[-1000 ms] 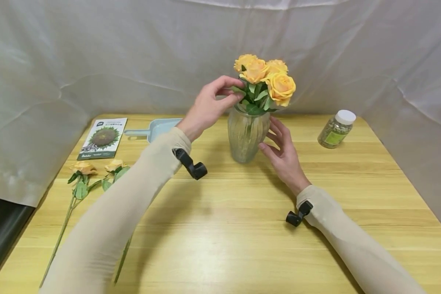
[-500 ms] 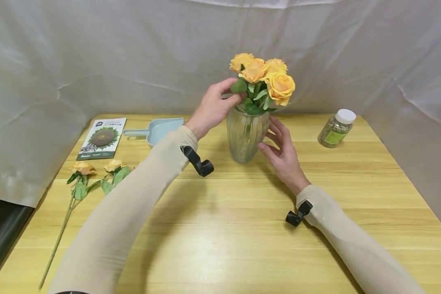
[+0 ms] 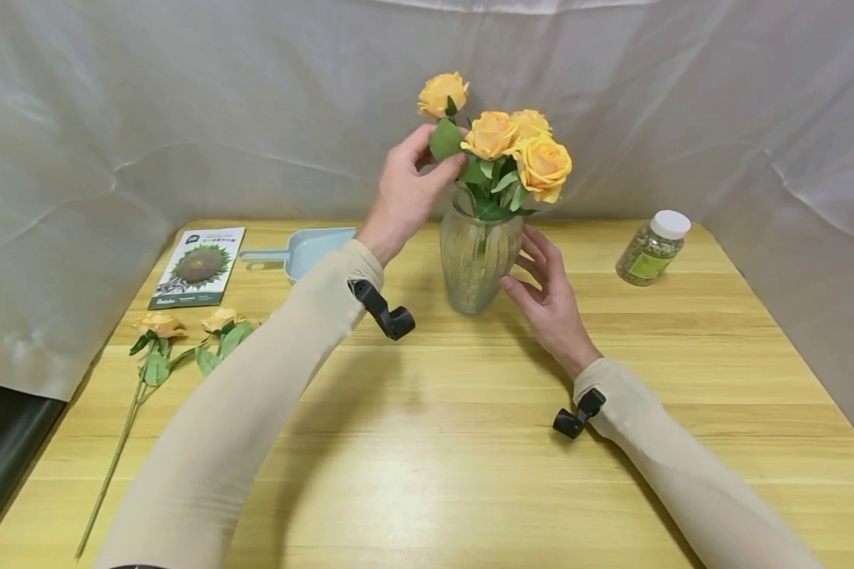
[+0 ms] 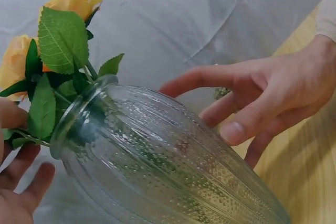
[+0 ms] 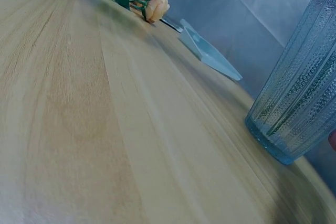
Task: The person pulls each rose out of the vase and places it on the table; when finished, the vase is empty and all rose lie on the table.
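A ribbed glass vase (image 3: 478, 265) stands upright on the table, holding several yellow roses (image 3: 541, 167). My left hand (image 3: 404, 186) pinches one yellow rose (image 3: 442, 95) below its bloom, beside a green leaf (image 3: 445, 140). This bloom sits higher than the others and to their left. In the left wrist view, the left fingers (image 4: 27, 174) are beside the vase's rim, partly cut off by the frame edge. My right hand (image 3: 551, 304) is at the vase's right side, fingers spread and slightly bent, with fingertips against the glass. Its far fingers are partly hidden by the vase.
Two peach roses (image 3: 158, 324) lie at the left, one partly covered by my left sleeve. Behind them are a sunflower seed packet (image 3: 198, 269) and a light blue dustpan (image 3: 320, 246). A white-lidded jar (image 3: 652, 249) stands at the right. A grey curtain (image 3: 292, 103) hangs behind.
My left hand has shifted its hold on the rose, then raised it up and to the left, away from the other blooms. The right hand and vase have stayed put.
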`<action>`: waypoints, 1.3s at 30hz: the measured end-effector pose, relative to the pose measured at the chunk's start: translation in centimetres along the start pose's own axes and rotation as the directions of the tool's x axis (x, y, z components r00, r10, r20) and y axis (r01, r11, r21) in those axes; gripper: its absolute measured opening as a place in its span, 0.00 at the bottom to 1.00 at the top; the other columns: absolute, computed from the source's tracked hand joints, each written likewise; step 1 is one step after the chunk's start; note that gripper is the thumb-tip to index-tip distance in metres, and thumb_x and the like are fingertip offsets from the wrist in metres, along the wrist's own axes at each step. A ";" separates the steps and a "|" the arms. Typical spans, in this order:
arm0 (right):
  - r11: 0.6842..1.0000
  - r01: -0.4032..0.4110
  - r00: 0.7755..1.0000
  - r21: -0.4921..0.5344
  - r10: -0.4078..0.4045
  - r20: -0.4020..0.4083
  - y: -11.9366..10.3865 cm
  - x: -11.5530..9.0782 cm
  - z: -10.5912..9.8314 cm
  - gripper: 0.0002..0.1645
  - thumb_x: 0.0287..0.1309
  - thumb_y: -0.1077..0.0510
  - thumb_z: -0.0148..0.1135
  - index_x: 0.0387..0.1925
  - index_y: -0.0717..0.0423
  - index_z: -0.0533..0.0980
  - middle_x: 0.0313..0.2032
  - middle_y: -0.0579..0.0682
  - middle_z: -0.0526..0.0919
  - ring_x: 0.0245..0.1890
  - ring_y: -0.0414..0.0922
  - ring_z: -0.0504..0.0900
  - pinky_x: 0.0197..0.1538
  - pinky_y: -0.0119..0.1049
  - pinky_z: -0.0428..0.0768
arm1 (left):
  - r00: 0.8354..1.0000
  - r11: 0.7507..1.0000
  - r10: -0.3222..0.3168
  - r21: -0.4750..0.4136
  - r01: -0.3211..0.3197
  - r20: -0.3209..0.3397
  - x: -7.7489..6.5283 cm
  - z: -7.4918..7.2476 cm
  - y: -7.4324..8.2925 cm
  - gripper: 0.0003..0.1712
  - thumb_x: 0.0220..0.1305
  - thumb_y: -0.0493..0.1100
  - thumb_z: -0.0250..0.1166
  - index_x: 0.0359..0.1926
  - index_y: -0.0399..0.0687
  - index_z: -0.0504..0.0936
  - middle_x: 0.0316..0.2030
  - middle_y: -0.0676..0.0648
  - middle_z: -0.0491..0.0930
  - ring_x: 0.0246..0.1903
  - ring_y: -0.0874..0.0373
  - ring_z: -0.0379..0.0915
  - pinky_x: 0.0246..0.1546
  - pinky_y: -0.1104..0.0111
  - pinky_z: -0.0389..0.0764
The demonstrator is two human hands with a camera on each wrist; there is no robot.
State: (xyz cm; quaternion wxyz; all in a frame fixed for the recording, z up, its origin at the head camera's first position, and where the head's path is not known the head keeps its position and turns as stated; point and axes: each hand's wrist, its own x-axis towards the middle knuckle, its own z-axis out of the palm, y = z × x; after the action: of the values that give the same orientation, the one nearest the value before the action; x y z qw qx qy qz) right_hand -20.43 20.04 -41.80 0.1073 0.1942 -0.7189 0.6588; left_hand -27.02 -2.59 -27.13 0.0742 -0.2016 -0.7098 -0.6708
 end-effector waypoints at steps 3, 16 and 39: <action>1.000 -0.004 1.000 0.002 0.004 0.001 0.0 0.0 0.0 0.47 0.77 0.69 0.61 0.86 0.40 0.55 0.82 0.45 0.65 0.76 0.51 0.72 0.71 0.31 0.81 | 0.999 0.997 0.037 -0.065 -0.039 -0.040 0.1 -0.1 0.4 0.17 0.76 0.32 0.66 0.62 0.37 0.83 0.61 0.41 0.84 0.57 0.55 0.83 0.60 0.66 0.88; 1.000 -0.021 1.000 -0.009 0.021 -0.005 -0.1 0.0 0.2 0.48 0.77 0.69 0.62 0.86 0.39 0.54 0.83 0.46 0.64 0.76 0.51 0.72 0.76 0.47 0.79 | 0.984 0.965 0.079 -0.237 -0.116 -0.159 0.6 -1.2 1.7 0.15 0.69 0.22 0.67 0.54 0.34 0.81 0.60 0.33 0.84 0.53 0.50 0.87 0.52 0.64 0.92; 1.000 -0.027 1.000 -0.014 0.027 -0.014 0.0 -0.1 0.1 0.48 0.76 0.68 0.62 0.86 0.39 0.55 0.83 0.45 0.65 0.76 0.51 0.72 0.78 0.60 0.76 | 0.949 0.928 0.122 -0.305 -0.213 -0.290 1.2 -3.6 3.9 0.18 0.69 0.21 0.65 0.54 0.40 0.80 0.53 0.43 0.83 0.45 0.50 0.86 0.44 0.62 0.94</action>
State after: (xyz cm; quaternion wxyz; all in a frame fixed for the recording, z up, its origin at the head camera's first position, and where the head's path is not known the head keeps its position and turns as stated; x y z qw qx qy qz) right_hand -20.36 19.90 -41.83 0.1049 0.1790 -0.7253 0.6564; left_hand -27.25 -5.87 -22.79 0.1913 -0.1795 -0.5498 -0.7930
